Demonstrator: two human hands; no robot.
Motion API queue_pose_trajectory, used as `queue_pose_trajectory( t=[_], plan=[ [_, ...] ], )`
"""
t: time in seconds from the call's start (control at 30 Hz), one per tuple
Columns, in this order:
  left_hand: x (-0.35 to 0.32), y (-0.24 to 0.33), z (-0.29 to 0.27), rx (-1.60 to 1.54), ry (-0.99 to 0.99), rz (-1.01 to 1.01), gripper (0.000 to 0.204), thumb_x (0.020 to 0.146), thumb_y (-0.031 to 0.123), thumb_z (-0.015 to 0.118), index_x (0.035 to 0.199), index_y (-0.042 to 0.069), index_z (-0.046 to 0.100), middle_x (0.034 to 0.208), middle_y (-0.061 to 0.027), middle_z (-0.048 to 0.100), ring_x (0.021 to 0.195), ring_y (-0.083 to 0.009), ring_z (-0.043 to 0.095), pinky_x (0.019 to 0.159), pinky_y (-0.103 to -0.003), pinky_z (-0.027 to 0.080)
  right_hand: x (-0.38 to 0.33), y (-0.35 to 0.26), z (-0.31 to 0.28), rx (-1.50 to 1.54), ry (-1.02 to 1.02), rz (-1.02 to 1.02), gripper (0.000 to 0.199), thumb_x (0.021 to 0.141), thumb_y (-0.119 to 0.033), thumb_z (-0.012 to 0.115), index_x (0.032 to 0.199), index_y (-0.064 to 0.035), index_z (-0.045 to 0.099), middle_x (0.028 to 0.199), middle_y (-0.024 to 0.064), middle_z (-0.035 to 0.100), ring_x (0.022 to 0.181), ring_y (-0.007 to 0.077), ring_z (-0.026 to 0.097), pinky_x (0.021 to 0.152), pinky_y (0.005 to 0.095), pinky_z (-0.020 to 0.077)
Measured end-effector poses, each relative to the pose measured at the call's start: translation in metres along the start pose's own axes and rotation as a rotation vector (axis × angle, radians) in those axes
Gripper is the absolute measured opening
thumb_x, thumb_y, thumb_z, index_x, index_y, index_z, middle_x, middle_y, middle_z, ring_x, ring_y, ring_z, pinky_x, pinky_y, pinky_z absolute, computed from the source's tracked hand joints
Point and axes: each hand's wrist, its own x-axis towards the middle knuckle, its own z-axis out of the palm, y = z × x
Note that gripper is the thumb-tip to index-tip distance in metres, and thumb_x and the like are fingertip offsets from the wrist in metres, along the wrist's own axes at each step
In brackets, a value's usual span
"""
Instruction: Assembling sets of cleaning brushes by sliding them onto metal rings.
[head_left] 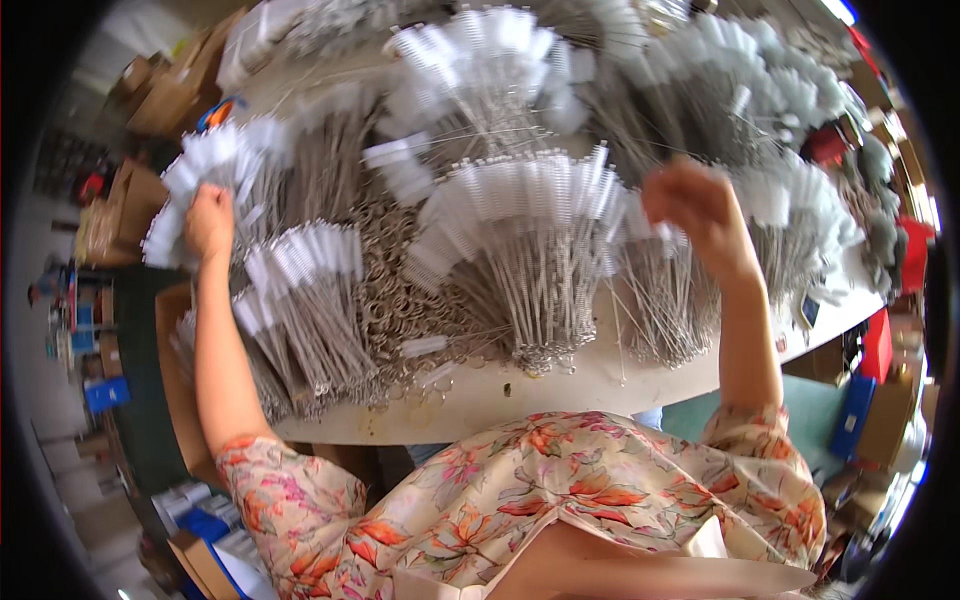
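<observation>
My left hand (210,222) is closed, with its fingers curled, at a bundle of white-bristled wire brushes (165,228) on the left of the table. Whatever it grips is hidden behind the fingers. Blurred by motion, my right hand (695,210) is over the right side of the table, between brush bundles; its fingers are too smeared to read. A large fanned bundle of brushes (520,200) lies in the middle, white bristles away from me and wire stems toward me. Left of it is a heap of metal rings (385,270). Another brush bundle (305,265) lies nearer my left forearm.
More brush bundles (480,60) cover the far side of the pale table (440,425). An orange-and-blue-handled tool (215,114) lies at the far left. Cardboard boxes (135,210) stand beyond the left edge. Red bins (876,345) and a blue bin (853,415) are at right.
</observation>
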Motion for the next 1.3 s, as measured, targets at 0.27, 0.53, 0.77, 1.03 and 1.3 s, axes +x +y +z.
queue_pose_trajectory(
  t=[0.27, 0.53, 0.77, 1.03, 1.3],
  plan=[
    [-0.003, 0.016, -0.014, 0.046, 0.084, 0.009, 0.019, 0.087, 0.027, 0.048, 0.093, 0.011, 0.054, 0.092, -0.0123, 0.064, 0.085, -0.0336, 0.061, 0.072, -0.044, 0.046, 0.142, 0.069, -0.037, -0.722, 0.115, 0.100, 0.021, 0.077, -0.024, 0.062, 0.084, -0.0051, 0.068, 0.064, 0.0077, 0.064, 0.057, 0.0138, 0.061, 0.059, 0.0282, 0.0494],
    [0.022, 0.086, -0.056, -1.200, 0.242, 0.109, 0.019, 0.091, 0.009, 0.046, 0.105, -0.002, 0.041, 0.083, -0.0131, 0.061, 0.065, -0.0173, 0.060, 0.062, -0.026, 0.051, 0.171, 0.112, -0.040, -0.900, 0.225, 0.189, 0.030, 0.072, -0.038, 0.059, 0.079, -0.0123, 0.071, 0.077, 0.0067, 0.067, 0.077, 0.0207, 0.064, 0.073, 0.0326, 0.0488],
    [0.009, 0.105, 0.030, -0.214, -0.429, 0.438, 0.024, 0.076, 0.028, 0.064, 0.074, 0.004, 0.065, 0.077, -0.0172, 0.064, 0.074, -0.0330, 0.062, 0.067, -0.041, 0.047, 0.164, 0.030, -0.047, -0.678, 0.258, -0.237, 0.033, 0.090, -0.034, 0.049, 0.082, -0.0051, 0.063, 0.075, 0.0020, 0.060, 0.067, 0.0103, 0.055, 0.067, 0.0298, 0.0487],
    [0.020, 0.079, 0.001, -0.750, 0.167, 0.216, 0.021, 0.088, 0.023, 0.056, 0.084, 0.003, 0.061, 0.080, -0.0056, 0.066, 0.069, -0.0124, 0.058, 0.058, -0.028, 0.045, 0.112, 0.025, -0.104, -1.172, 0.250, -0.047, 0.017, 0.080, -0.021, 0.053, 0.085, -0.0129, 0.067, 0.078, 0.0078, 0.066, 0.070, 0.0232, 0.063, 0.068, 0.0346, 0.0511],
    [-0.118, 0.097, -0.145, -1.737, -0.163, -0.259, 0.020, 0.091, 0.015, 0.053, 0.105, 0.001, 0.056, 0.082, 0.0015, 0.055, 0.056, 0.0026, 0.035, 0.043, -0.014, 0.023, 0.127, 0.078, -0.084, -1.201, 0.292, 0.222, 0.021, 0.069, -0.029, 0.060, 0.081, -0.0130, 0.068, 0.087, 0.0107, 0.065, 0.084, 0.0303, 0.063, 0.072, 0.0399, 0.0499]
  ],
)
